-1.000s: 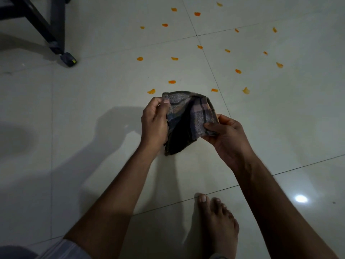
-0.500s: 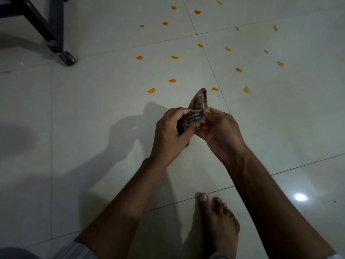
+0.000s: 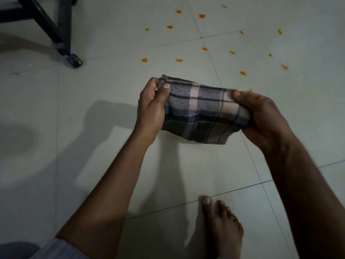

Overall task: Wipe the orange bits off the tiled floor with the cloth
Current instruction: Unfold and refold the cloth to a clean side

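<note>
A grey and pink checked cloth (image 3: 201, 111) is stretched flat between both hands, held above the pale tiled floor (image 3: 93, 94). My left hand (image 3: 152, 107) pinches its left edge and my right hand (image 3: 261, 116) grips its right edge. Several orange bits lie scattered on the tiles beyond the cloth, such as an orange bit (image 3: 144, 60) to the far left, another orange bit (image 3: 242, 73) just past my right hand, and one orange bit (image 3: 201, 16) near the top. One more peeks out behind my right thumb.
A black furniture leg with a foot pad (image 3: 74, 59) stands at the upper left. My bare foot (image 3: 222, 227) rests on the floor at the bottom, below my right forearm. Shadows of my arms fall to the left.
The cloth was bunched up between my hands half a second ago. Both hands have since moved apart and it is now spread out flat between them.
</note>
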